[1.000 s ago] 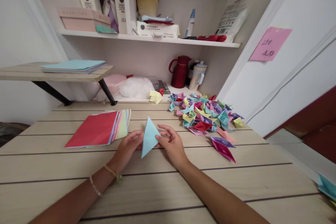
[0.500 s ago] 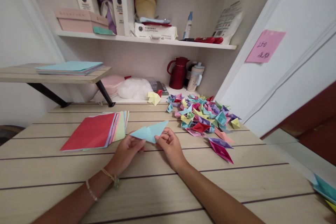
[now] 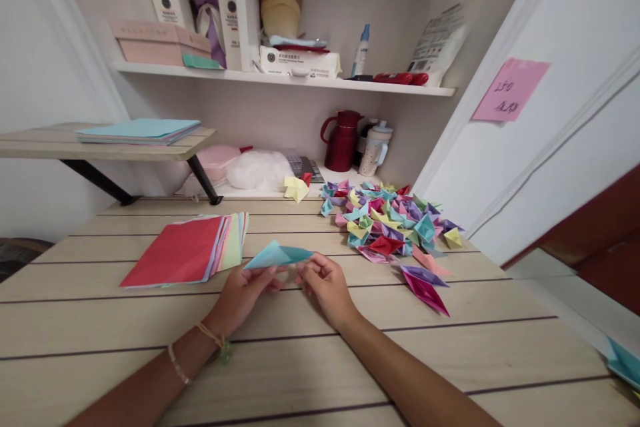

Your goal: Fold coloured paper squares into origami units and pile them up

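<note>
A light blue sheet of folded origami paper is held just above the table, between my two hands. My left hand pinches its left end between thumb and fingers. On the other side, the fingers of my right hand are closed at the paper's right tip. Left of my hands lies a fanned stack of coloured paper with a red sheet on top. Beyond my right hand is a heap of small folded paper boats in many colours. A magenta boat and a purple one lie nearer to me.
A raised wooden stand at the left bears more paper. At the back are a red jug, a pale cup and a white plastic bag. A yellow folded piece lies at the table's far edge.
The blue paper has changed from two spread wings to a narrower shape with its right part tilted over. My right fingers have curled in more at its right end.
</note>
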Motion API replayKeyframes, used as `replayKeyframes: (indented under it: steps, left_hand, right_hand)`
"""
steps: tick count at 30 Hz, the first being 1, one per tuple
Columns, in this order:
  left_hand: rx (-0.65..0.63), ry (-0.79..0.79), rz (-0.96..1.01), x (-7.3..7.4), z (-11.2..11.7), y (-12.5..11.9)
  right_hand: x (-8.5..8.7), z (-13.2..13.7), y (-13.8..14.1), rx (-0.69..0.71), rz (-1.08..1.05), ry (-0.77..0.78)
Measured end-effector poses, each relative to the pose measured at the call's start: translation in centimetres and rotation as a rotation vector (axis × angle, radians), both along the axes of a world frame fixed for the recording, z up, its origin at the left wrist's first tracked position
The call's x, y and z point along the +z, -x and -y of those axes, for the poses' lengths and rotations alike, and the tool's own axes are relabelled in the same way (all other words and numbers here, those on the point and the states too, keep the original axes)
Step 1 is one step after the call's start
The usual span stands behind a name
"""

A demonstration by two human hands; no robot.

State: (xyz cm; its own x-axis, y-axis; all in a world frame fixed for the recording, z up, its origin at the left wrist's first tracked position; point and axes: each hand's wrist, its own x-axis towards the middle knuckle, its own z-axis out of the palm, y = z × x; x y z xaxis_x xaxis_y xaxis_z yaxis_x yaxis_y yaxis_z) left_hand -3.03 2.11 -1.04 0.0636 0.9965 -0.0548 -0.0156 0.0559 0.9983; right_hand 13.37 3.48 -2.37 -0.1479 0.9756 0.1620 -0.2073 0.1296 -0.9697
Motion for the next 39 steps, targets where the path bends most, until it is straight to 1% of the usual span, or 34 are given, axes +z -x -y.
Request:
replayKeyframes:
  steps: [3,8,11,13,18,21,24,27,31,34,37,39]
  left_hand:
    - [0.006,-0.017,0.001,0.0,0.0,0.0]
    - [0.024,-0.048,0.049,0.8,0.3,-0.1]
    - [0.058,-0.043,0.088,1.1,0.3,-0.2]
    - [0.075,-0.044,0.103,1.2,0.3,-0.2]
    - [0.059,-0.057,0.121,0.8,0.2,0.0]
    - [0.065,-0.058,0.089,0.4,0.0,0.2]
    - [0.06,-0.099,0.036,0.2,-0.1,0.4]
    - [0.012,-0.135,-0.028,0.1,-0.1,0.4]
    - [-0.062,-0.15,-0.065,-0.3,-0.1,0.4]
    - [-0.059,-0.122,-0.081,-0.4,-0.1,0.4]
    - [-0.031,-0.102,-0.125,-0.2,0.0,0.4]
    - [-0.041,-0.127,-0.179,0.0,0.1,0.3]
  right_hand:
    - [0.0,0.0,0.0,0.007,-0.043,-0.005]
    - [-0.3,-0.1,0.0,0.04,-0.059,-0.018]
    - [-0.4,-0.2,-0.1,0.021,-0.045,-0.017]
    - [-0.4,-0.2,-0.1,0.015,-0.044,-0.018]
    - [-0.2,-0.1,0.0,0.028,-0.047,-0.01]
    - [-0.1,0.0,0.1,0.035,-0.029,-0.004]
    - [0.1,0.4,0.1,0.087,0.048,-0.006]
    - [0.3,0.6,0.1,0.136,0.122,-0.02]
    - [0.3,0.7,0.0,0.108,0.131,-0.009]
    - [0.2,0.6,-0.1,0.083,0.165,-0.028]
    - [0.0,0.5,-0.2,0.027,0.1,-0.066]
    - [-0.1,0.3,-0.4,0.008,-0.009,-0.032]
